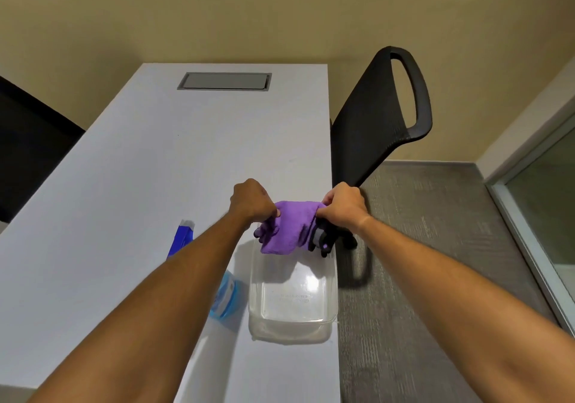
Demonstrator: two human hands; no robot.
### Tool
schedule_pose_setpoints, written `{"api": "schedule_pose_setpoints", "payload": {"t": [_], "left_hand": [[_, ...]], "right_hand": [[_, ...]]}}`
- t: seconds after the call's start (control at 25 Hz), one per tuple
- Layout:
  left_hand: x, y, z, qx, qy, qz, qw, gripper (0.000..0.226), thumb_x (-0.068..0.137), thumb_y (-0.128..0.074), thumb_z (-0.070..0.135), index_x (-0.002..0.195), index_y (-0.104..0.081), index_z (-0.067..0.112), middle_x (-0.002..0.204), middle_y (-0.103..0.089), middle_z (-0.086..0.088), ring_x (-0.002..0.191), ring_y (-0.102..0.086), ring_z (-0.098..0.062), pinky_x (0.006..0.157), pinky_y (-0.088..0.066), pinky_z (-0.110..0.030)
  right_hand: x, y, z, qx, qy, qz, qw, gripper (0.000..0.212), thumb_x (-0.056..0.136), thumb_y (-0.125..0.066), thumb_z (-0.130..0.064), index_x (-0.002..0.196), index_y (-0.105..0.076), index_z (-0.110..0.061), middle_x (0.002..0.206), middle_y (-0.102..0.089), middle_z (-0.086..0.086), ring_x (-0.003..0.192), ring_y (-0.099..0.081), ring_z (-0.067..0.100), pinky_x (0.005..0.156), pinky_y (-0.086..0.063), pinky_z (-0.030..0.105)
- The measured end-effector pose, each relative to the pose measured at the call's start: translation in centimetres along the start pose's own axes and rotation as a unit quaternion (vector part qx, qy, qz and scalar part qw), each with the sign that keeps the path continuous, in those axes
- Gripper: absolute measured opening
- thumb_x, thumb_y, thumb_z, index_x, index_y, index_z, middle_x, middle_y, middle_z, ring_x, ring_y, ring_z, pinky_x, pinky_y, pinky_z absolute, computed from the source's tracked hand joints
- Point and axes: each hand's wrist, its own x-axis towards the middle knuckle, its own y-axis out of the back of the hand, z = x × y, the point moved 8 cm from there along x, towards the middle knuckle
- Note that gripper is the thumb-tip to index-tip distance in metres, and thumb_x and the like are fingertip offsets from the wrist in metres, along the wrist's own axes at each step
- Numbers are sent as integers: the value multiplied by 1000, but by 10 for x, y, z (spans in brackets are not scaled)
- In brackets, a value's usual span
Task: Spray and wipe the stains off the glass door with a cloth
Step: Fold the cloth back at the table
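A purple cloth (pixel 287 227) hangs bunched between both hands, above the far end of a clear plastic tub (pixel 292 306) on the white table (pixel 140 169). My left hand (pixel 250 200) pinches its left edge and my right hand (pixel 342 205) grips its right edge. A blue spray bottle (pixel 225 298) lies on the table left of the tub, largely hidden under my left forearm; its blue and white nozzle end (pixel 182 236) shows further back. The glass door (pixel 547 203) is at the far right edge.
A black mesh chair (pixel 382 116) stands against the table's right edge, its armrest just behind my right hand. Another dark chair (pixel 28 150) is at the left. A grey cable hatch (pixel 224 81) sits at the table's far end. Grey carpet (pixel 420 247) lies on the right.
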Motion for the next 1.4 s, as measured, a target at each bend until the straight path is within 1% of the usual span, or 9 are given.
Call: {"api": "schedule_pose_setpoints", "payload": {"t": [0.08,0.16,0.36,0.52,0.64,0.84,0.96,1.16,1.4], "left_hand": [[1,-6,7,37,-40,-9,998,20,66,-85,15,74,-72,3,78,-71,-12,79,-70,-25,71,-59,-34],[3,-11,10,43,-54,-30,997,23,65,-87,16,75,-73,1,77,-71,-12,78,-70,-25,70,-59,-34],[7,-28,-4,-51,1,-75,996,26,63,-86,3,77,-69,-10,82,-73,-21,76,-74,-30,71,-62,-42],[12,-32,-4,42,-43,-56,997,24,65,-88,13,76,-72,-1,78,-72,-13,78,-70,-26,76,-61,-40],[19,-29,-6,91,-63,-56,992,27,66,-89,18,80,-73,2,79,-71,-11,78,-68,-25,74,-59,-35],[29,-26,-9,123,-83,-65,987,25,65,-89,20,77,-72,7,79,-70,-9,72,-64,-19,67,-52,-29],[33,-26,-8,133,-96,-81,983,26,65,-89,22,81,-73,7,79,-70,-8,73,-64,-19,68,-52,-28],[36,-30,-8,131,-114,-87,981,27,66,-88,19,84,-74,4,80,-70,-9,71,-64,-18,67,-50,-26],[35,-35,-5,179,-138,-74,971,27,66,-89,21,83,-74,6,84,-72,-10,78,-67,-23,75,-57,-33]], "right_hand": [[1,-1,-6,-69,49,-4,996,8,79,-74,-15,80,-77,-8,72,-70,5,71,-68,19,66,-59,30],[3,-2,-8,-99,70,-5,993,9,81,-73,-15,83,-76,-8,74,-71,7,73,-69,21,71,-61,35],[9,-2,1,-115,70,11,991,12,81,-75,-18,87,-76,-8,80,-72,8,77,-70,22,75,-62,38],[8,-6,3,-113,79,11,990,14,81,-76,-21,89,-77,-9,85,-74,7,79,-69,21,76,-61,35],[8,-9,7,-84,97,-12,992,18,81,-79,-21,95,-78,-9,87,-75,6,78,-68,16,77,-60,30],[13,-8,5,-68,139,-80,985,27,77,-84,-22,100,-77,-10,90,-76,3,83,-70,12,82,-59,27],[14,-6,4,-69,150,-104,981,31,75,-86,-23,101,-77,-10,92,-76,2,84,-70,11,81,-58,23],[13,-7,6,-55,151,-90,983,32,74,-86,-23,101,-76,-9,91,-76,3,84,-70,11,81,-59,25],[13,-20,2,-141,164,-44,975,27,79,-82,-26,100,-76,-12,96,-75,6,90,-69,19,88,-58,35]]}}
